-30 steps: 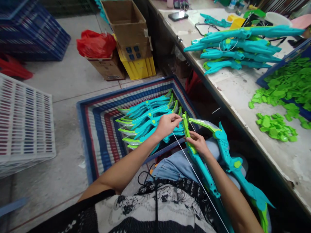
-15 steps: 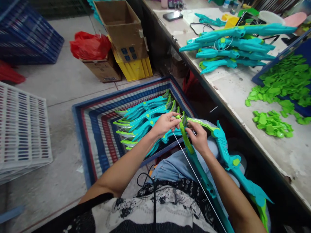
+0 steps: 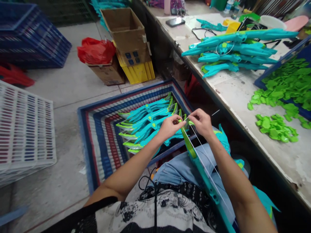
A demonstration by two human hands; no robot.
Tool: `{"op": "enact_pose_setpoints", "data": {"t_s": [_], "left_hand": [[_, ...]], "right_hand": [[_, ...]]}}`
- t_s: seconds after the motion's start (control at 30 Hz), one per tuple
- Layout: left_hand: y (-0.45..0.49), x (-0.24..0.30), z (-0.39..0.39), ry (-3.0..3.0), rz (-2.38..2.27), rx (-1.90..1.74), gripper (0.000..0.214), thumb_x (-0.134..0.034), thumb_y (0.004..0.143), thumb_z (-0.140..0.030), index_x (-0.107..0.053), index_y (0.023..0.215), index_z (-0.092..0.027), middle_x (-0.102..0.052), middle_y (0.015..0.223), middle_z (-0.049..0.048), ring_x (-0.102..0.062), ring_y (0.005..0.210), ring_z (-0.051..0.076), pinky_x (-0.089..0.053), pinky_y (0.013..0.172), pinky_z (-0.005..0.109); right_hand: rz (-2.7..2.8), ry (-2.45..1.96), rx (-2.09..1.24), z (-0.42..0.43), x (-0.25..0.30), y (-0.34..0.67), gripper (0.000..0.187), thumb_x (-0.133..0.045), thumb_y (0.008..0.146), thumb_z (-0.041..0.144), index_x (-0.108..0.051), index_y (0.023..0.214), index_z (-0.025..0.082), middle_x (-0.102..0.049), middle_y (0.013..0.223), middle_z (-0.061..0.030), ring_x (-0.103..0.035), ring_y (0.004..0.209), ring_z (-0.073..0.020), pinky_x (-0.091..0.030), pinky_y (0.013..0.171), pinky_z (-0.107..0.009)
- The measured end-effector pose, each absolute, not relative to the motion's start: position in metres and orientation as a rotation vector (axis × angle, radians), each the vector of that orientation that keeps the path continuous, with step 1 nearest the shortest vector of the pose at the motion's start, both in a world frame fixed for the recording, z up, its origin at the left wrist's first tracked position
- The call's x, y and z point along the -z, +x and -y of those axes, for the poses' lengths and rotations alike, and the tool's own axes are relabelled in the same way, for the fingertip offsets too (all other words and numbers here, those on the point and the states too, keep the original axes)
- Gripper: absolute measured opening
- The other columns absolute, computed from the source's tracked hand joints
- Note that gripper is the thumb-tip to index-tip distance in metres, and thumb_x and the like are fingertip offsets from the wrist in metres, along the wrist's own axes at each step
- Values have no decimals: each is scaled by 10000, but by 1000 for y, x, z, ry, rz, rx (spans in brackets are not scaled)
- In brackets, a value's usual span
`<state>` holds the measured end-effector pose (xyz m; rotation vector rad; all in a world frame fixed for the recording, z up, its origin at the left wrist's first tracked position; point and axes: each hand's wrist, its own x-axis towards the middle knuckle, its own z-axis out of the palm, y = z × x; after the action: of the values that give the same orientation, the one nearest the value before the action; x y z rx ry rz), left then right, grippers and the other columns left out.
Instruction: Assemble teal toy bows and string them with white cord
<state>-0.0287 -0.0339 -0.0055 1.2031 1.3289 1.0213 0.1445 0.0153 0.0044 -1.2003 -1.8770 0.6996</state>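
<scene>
A turquoise toy bow [image 3: 206,179] with a green tip leans up across my lap, its tip between my two hands. My left hand [image 3: 168,127] is closed in a pinch at that green tip, with white string at the fingertips. My right hand [image 3: 201,122] pinches the white bowstring [image 3: 205,152] close beside it. Strands run down from the hands along the bow. Partly hidden by my right forearm, a second toy bow [image 3: 223,142] lies to the right. Finished-looking strung bows [image 3: 148,111] lie in rows in the lined crate [image 3: 84,136] ahead of my lap.
More turquoise bow parts [image 3: 233,48] are stacked on the workbench [image 3: 233,87] at right. Green plastic pieces [image 3: 277,127] spill from a blue bin there. Cardboard box [image 3: 131,42], red bag [image 3: 96,51] and white crate [image 3: 26,129] stand on the floor.
My right hand has risen and moved in towards my left hand, and now pinches string. Strands now stretch along the bow from both hands. The view has shifted slightly.
</scene>
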Motion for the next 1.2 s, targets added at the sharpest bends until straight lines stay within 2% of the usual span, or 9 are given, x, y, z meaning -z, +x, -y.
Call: {"op": "enact_pose_setpoints", "data": {"t_s": [0.1,0.23,0.4,0.5,0.6,0.73,0.8,1.03,1.2], "left_hand": [[-21,9,36,1366,-1324,-1237,85,-591,771,-229,-642,814,-177,-651,844,23,-594,766,128,-472,680,237],[-14,3,27,1428,-1108,-1187,158,-553,776,-230,-701,771,-176,-665,832,45,-601,831,157,-465,816,297],[-15,-13,4,933,-1049,-982,293,-651,720,-436,-700,737,-148,-680,775,59,-613,770,180,-475,727,308],[-24,-24,5,1030,-1208,-1045,179,-713,646,-318,-673,696,-151,-663,725,28,-592,729,154,-464,704,278],[-32,-37,16,1230,-1364,-1176,61,-655,681,-216,-633,698,-162,-653,712,7,-572,668,119,-460,655,241],[-30,-43,29,928,-1212,-1202,126,-634,714,-252,-565,775,-165,-620,629,-15,-519,459,86,-357,407,191],[-27,-41,31,779,-1141,-1143,197,-691,678,-286,-573,763,-153,-599,589,-17,-520,432,90,-327,356,181],[-31,-37,28,708,-983,-980,334,-836,526,-333,-648,691,-113,-636,614,11,-578,472,93,-448,414,181],[-21,-39,31,578,-1017,-1090,253,-783,560,-269,-615,684,-126,-622,563,-5,-573,454,101,-467,432,197]], "right_hand": [[1502,-1439,-476,-51,-11,177,78,-624,740,203,-602,669,178,-567,672,17,-528,664,-137,-439,683,-295],[1163,-1443,-340,-50,-31,183,70,-592,784,211,-585,723,178,-550,676,22,-533,654,-134,-458,681,-301],[1670,-1126,-476,36,-25,117,113,-573,867,238,-610,764,209,-611,812,-23,-577,828,-168,-480,784,-336],[1703,-1094,-463,61,-8,95,116,-565,877,225,-616,775,208,-602,803,-30,-569,821,-174,-479,775,-344],[1633,-1136,-541,59,0,92,126,-552,880,228,-618,775,204,-590,783,-25,-571,782,-163,-486,736,-325],[1477,-1172,-605,50,-6,91,135,-558,873,252,-622,762,208,-582,780,-25,-568,744,-150,-497,654,-286],[1426,-1200,-601,48,-10,91,130,-570,865,272,-635,769,212,-583,806,-31,-569,753,-152,-504,641,-281],[1510,-1153,-612,37,-14,98,168,-542,886,255,-709,883,235,-586,870,-40,-594,804,-156,-523,727,-296],[1636,-1102,-634,33,-17,104,240,-509,905,228,-686,1066,239,-606,916,-43,-608,829,-147,-521,751,-287]]}}
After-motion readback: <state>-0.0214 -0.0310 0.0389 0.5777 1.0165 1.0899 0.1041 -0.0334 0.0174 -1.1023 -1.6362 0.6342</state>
